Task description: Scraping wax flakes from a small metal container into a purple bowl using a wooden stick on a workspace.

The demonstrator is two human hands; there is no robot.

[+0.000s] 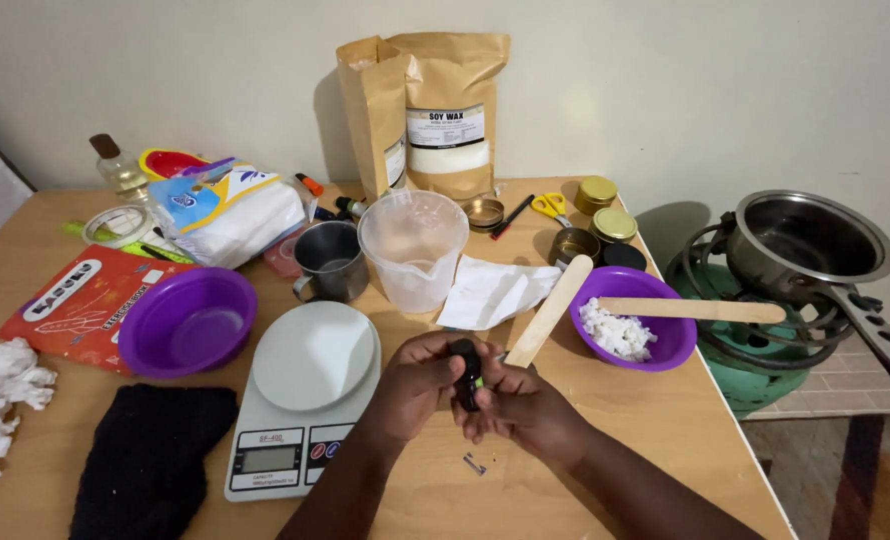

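Both hands meet over the wooden table (665, 420) in front of me, holding one small black object (466, 375) with a bit of green on it. My left hand (415, 385) wraps its left side and my right hand (525, 405) pinches its right side. Just left of the hands stands a white kitchen scale (305, 400). To the right is a purple bowl (665, 335) with white wax chunks and two flat wooden sticks (550, 310) resting on it.
A clear plastic jug (415, 245), metal mug (330, 260), empty purple bowl (187, 320), brown paper bags (435, 110), small tins (605, 205), yellow scissors (550, 205) and black cloth (150, 455) crowd the table. A steel pot (805, 240) sits on a green burner at right.
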